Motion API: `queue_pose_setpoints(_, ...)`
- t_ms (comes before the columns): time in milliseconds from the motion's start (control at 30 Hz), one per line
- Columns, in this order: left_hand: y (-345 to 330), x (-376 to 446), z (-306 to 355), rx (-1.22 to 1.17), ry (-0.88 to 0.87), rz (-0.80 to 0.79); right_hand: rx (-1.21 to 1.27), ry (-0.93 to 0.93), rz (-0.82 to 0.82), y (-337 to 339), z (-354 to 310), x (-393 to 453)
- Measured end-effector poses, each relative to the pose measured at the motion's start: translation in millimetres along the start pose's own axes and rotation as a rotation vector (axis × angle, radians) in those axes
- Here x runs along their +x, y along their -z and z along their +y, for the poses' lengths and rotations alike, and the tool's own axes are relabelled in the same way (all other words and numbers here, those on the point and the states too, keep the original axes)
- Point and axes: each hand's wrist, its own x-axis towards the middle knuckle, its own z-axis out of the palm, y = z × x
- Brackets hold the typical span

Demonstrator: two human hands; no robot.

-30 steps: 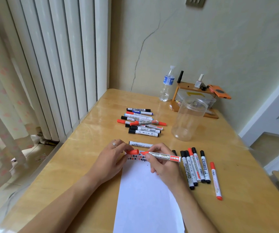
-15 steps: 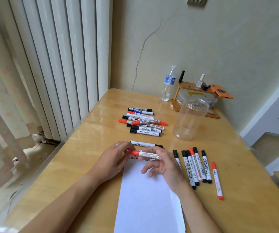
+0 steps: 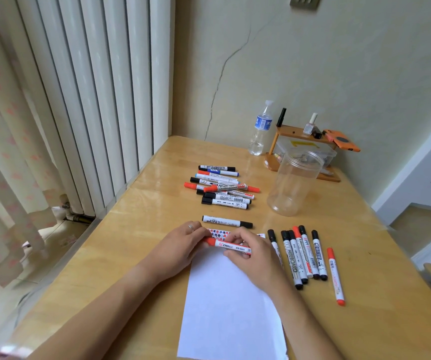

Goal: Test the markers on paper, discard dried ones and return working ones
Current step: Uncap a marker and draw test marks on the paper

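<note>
Holding a red marker (image 3: 231,246) level over the far end of the white paper (image 3: 231,302), both hands meet at the middle of the wooden worktop (image 3: 141,245). The left hand (image 3: 182,245) has its grip curled round the red cap end, a ring on one finger, while the right hand (image 3: 250,252) pinches the white barrel between thumb and fingertips. Small red and dark test scribbles (image 3: 218,233) sit on the paper's far edge, just beyond the marker. A single black-capped marker (image 3: 227,221) lies crosswise just past the paper. Farther back lies a loose pile of markers (image 3: 221,188), and to the right of the paper a row of markers (image 3: 301,254) lies side by side, with one red marker (image 3: 336,276) set slightly apart. A clear plastic jar (image 3: 293,183) stands upright behind that row, near a water bottle (image 3: 260,128) and a small wooden rack (image 3: 304,149) by the wall.
</note>
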Motion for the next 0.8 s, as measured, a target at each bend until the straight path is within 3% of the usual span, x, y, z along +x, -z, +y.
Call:
queue_pose_setpoints(367,6.0,-3.5,0.2,-0.049,-0.011,0.032,-0.011,-0.050,0.029,-10.3,3.3,-4.3)
queue_pose_setpoints(800,6.2,-5.4,0.8,-0.048,-0.090,0.079,-0.150,0.062,-0.087,-9.2,3.6,-6.0)
